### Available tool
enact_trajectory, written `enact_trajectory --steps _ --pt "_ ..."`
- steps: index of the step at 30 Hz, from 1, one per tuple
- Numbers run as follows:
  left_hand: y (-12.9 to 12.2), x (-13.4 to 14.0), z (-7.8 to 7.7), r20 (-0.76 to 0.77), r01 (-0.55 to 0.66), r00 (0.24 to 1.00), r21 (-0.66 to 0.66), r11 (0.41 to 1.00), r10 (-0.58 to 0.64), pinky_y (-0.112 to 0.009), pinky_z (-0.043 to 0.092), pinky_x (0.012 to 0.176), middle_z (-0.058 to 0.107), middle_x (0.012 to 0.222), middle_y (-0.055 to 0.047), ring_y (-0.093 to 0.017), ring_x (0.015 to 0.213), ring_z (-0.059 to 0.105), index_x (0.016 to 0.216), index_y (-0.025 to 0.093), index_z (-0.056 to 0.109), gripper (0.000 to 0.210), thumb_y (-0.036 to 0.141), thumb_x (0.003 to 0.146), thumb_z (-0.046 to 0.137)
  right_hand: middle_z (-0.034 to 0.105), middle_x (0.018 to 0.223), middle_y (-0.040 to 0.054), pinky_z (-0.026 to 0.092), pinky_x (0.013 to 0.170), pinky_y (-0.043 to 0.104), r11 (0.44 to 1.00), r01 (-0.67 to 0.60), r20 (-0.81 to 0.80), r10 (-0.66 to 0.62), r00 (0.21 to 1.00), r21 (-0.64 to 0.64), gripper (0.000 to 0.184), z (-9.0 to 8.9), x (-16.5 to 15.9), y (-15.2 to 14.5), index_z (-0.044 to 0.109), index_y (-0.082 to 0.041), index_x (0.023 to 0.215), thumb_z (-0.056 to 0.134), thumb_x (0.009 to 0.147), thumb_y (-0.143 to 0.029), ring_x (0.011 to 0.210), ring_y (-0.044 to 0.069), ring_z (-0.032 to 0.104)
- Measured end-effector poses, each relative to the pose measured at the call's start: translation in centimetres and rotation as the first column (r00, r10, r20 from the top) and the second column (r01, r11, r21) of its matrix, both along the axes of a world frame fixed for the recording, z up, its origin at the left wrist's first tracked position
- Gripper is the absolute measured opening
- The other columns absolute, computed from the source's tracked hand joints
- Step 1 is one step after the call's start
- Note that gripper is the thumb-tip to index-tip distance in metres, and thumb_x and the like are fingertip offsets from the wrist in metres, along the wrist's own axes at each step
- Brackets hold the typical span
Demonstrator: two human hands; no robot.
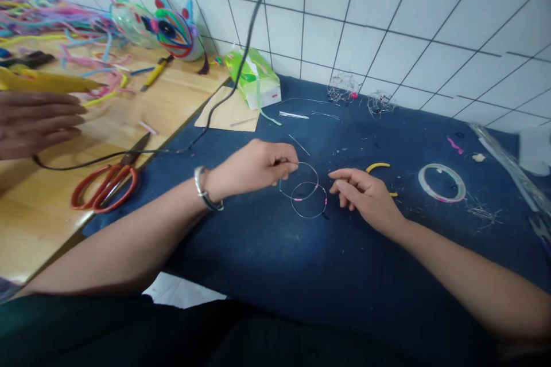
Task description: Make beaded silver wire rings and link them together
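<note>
My left hand, with a silver bangle at its wrist, is closed in a pinch on a thin wire ring. A second wire ring with small pink bands overlaps the first. To the right of the rings is my right hand, its fingers loosely bent and apart, with nothing visible between them. Just behind that hand, two yellow curved handles show; the rest of that tool is hidden. A short straight wire lies beyond my left hand.
A black cable hangs down across the left side. Red-handled scissors straddle the wooden table's edge. Another person's hand is by a yellow glue gun. Wire coil, wire scraps and tissue pack lie on the dark cloth.
</note>
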State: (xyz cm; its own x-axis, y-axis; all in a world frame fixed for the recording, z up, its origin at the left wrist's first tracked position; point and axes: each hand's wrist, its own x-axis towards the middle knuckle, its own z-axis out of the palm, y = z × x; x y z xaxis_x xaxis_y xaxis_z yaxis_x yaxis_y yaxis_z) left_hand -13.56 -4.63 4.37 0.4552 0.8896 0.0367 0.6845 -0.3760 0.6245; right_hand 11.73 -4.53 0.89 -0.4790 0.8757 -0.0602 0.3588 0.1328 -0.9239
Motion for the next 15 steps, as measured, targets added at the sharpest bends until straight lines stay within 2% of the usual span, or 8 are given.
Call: enact_trajectory --steps 3,6,11,15 --pt "1.0 -2.1 0.6 -0.119 0.122 0.984 -0.086 0.989 -0.132 -0.018 0.036 0.053 0.061 0.061 0.003 -0.008 0.052 0.055 0.079 0.02 0.064 0.012 0.021 0.082 0.053 0.064 0.083 0.0031 0.046 0.054 0.024 0.999 -0.034 0.042 0.034 0.999 0.008 0.025 0.1 0.0 0.1 0.062 -0.02 0.102 0.048 0.086 -0.034 0.06 0.009 0.056" --pt "1.3 -3.5 0.5 -0.092 0.106 0.989 -0.093 0.99 -0.115 -0.019 0.037 0.059 0.064 0.066 0.002 -0.012 0.064 0.059 0.077 0.023 0.067 0.006 0.026 0.073 0.064 0.064 0.081 0.0029 0.046 0.054 0.025 0.998 -0.055 0.069 0.052 0.996 0.034 0.023 0.2 -0.2 0.0 0.064 -0.02 0.097 0.048 0.086 -0.034 0.059 0.01 0.056" --pt "1.2 -5.0 1.1 -0.238 0.09 0.964 -0.119 0.989 -0.117 -0.024 0.04 0.074 0.067 0.087 0.0 -0.018 0.083 0.061 0.095 0.024 0.067 0.025 0.03 0.07 0.068 0.066 0.083 0.0036 0.048 0.056 0.027 0.996 -0.06 0.143 0.049 0.989 0.07 0.023 0.1 -0.4 -0.1 0.065 -0.022 0.097 0.051 0.084 -0.036 0.061 0.012 0.058" --pt "0.6 -6.4 2.4 -0.216 0.192 0.953 -0.116 0.975 -0.213 -0.029 0.04 0.086 0.065 0.101 0.0 -0.02 0.096 0.059 0.106 0.027 0.064 0.032 0.029 0.074 0.067 0.067 0.084 0.0037 0.049 0.06 0.029 0.988 -0.099 0.239 0.069 0.969 0.117 0.023 0.0 -0.5 0.0 0.066 -0.023 0.097 0.054 0.083 -0.037 0.064 0.014 0.061"
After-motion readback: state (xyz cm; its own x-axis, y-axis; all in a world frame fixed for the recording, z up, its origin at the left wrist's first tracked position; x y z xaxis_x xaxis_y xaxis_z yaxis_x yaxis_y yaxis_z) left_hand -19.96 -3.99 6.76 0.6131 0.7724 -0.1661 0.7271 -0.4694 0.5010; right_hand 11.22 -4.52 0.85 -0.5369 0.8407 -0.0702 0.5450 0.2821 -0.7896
